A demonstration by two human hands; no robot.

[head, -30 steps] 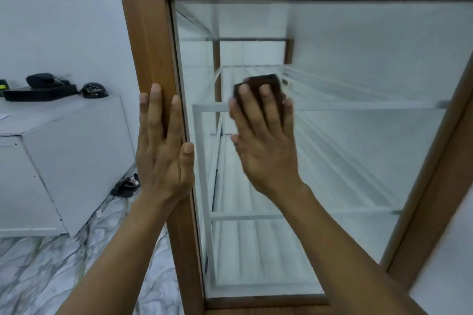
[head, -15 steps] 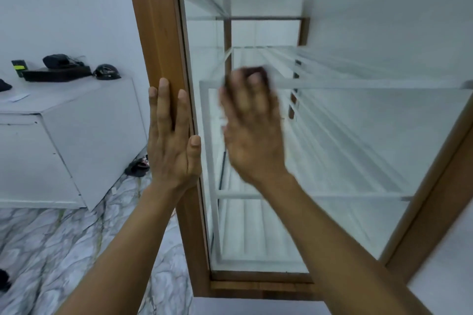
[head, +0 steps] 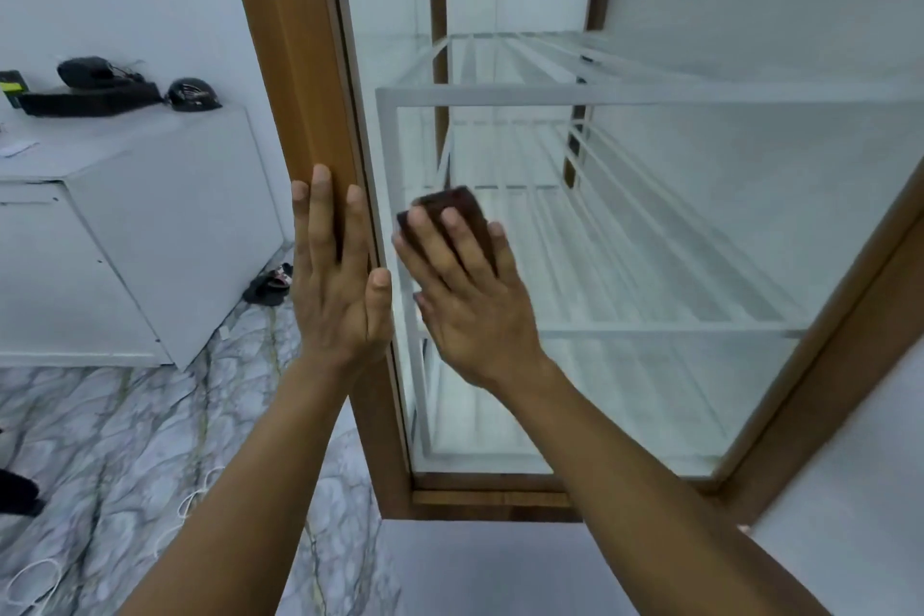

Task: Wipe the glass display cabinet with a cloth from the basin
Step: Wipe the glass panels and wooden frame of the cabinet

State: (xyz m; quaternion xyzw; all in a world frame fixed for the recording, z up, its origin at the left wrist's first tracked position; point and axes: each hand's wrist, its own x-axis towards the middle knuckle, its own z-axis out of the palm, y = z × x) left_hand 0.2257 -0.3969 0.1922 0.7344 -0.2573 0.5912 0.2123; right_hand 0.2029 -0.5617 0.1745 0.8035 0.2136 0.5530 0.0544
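The glass display cabinet (head: 295, 40) fills the middle and right of the view, with a wooden frame, a big glass pane (head: 675, 225) and white shelves behind it. My right hand (head: 470, 295) lies flat on the glass near its left edge, pressing a dark brown cloth (head: 457, 208) against the pane; only the cloth's top shows past my fingertips. My left hand (head: 337, 275) rests flat on the wooden left post, fingers spread and pointing up, holding nothing.
A white low cabinet (head: 150, 215) stands at the left with dark items (head: 95, 88) on top. Dark sandals (head: 270, 285) lie on the marble floor (head: 100, 455) beside it. White cord loops (head: 40, 575) lie on the floor at lower left.
My right hand has slid the cloth down the glass from the upper shelf level to lower on the pane. The view has tilted down and left; my left hand stays on the post.
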